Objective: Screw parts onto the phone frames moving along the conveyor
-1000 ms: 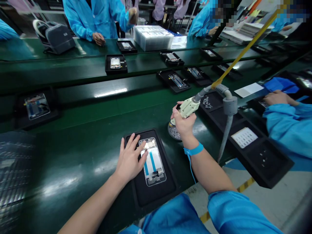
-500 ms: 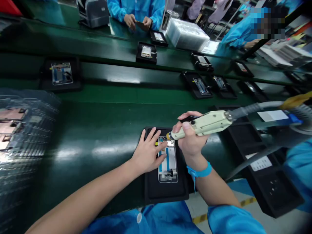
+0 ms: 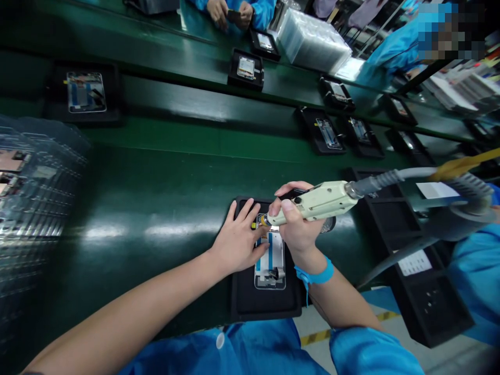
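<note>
My left hand [image 3: 238,240] lies flat with fingers spread on a black tray [image 3: 265,302], its fingertips touching the left side of an opened phone chassis [image 3: 270,260] that rests in the tray. My right hand [image 3: 299,224] is wrapped round a cream electric screwdriver [image 3: 318,200], whose tip points down at the top edge of the chassis. A grey cable [image 3: 390,178] runs from the tool to the right. A blue wrist strap [image 3: 314,273] circles my right wrist.
Green conveyor belts [image 3: 175,156] carry other black trays with phones [image 3: 245,67]. A black compartment tray [image 3: 422,271] stands at my right. Clear stacked trays [image 3: 35,198] sit at the left. People in blue coats work across the belt [image 3: 230,10] and at my right [image 3: 476,281].
My right hand has carried the screwdriver from the screw dish at the right over to the top of the chassis. The view has tilted down and left. My left hand stays on the tray.
</note>
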Action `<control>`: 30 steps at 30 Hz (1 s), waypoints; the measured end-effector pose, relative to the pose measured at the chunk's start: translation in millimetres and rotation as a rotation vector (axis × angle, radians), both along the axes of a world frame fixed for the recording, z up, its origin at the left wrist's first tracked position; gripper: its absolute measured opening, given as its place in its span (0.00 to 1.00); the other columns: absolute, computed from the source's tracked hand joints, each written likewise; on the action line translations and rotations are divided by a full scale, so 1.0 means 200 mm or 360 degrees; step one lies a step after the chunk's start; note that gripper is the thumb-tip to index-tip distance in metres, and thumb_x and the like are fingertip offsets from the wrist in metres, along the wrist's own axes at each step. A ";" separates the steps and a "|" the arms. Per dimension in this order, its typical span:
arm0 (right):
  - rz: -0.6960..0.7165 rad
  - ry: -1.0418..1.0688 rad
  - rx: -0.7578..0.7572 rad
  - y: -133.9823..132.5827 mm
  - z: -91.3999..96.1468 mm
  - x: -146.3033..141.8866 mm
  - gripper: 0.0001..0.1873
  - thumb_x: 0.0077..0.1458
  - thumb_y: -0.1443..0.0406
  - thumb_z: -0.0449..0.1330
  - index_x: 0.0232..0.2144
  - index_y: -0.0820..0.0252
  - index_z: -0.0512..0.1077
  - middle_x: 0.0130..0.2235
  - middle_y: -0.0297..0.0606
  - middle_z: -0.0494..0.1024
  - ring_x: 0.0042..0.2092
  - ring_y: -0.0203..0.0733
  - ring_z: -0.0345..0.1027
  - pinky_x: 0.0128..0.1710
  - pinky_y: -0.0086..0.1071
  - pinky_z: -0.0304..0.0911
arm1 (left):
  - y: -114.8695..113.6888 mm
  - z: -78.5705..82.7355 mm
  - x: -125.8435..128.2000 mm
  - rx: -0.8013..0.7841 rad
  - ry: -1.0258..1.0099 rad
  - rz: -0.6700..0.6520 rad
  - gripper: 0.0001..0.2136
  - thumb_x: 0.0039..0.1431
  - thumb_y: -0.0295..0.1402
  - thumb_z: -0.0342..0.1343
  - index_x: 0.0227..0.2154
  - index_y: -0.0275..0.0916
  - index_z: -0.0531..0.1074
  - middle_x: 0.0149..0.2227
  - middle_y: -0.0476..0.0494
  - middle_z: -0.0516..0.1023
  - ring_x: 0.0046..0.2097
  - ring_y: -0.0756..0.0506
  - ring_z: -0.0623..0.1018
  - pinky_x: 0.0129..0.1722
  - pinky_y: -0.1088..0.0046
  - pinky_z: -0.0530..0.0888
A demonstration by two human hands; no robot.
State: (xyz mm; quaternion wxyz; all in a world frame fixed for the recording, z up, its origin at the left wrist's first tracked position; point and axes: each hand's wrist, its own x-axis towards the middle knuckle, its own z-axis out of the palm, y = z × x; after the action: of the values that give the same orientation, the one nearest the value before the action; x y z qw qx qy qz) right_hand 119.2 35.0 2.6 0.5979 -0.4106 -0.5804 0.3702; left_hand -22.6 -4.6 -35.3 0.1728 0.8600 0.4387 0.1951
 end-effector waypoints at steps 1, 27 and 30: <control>0.0002 0.0009 0.0003 0.00 0.00 0.00 0.13 0.58 0.62 0.60 0.45 0.52 0.65 0.38 0.32 0.73 0.25 0.31 0.68 0.25 0.31 0.70 | 0.00 0.00 0.00 0.0002 -0.0003 0.0001 0.17 0.65 0.43 0.57 0.53 0.45 0.77 0.69 0.35 0.62 0.73 0.29 0.52 0.68 0.35 0.48; -0.0003 -0.0039 0.0032 -0.01 -0.03 -0.01 0.13 0.58 0.62 0.61 0.46 0.51 0.67 0.40 0.33 0.74 0.25 0.31 0.68 0.25 0.30 0.69 | 0.01 -0.02 0.00 -0.0027 -0.0087 -0.0008 0.16 0.64 0.42 0.57 0.51 0.45 0.78 0.68 0.37 0.63 0.72 0.28 0.53 0.68 0.34 0.47; -0.0046 0.0087 0.0024 -0.01 0.02 0.00 0.13 0.55 0.64 0.63 0.44 0.51 0.70 0.39 0.32 0.75 0.24 0.32 0.68 0.23 0.31 0.68 | 0.00 0.00 0.00 -0.0031 -0.0057 0.0011 0.19 0.65 0.41 0.57 0.56 0.43 0.75 0.68 0.32 0.63 0.72 0.27 0.52 0.68 0.33 0.46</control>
State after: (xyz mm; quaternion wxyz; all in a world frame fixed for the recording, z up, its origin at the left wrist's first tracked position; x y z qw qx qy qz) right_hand 118.3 32.9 7.6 0.6220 -0.4041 -0.5606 0.3681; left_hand -23.5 -5.2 -35.1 0.1882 0.8532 0.4404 0.2068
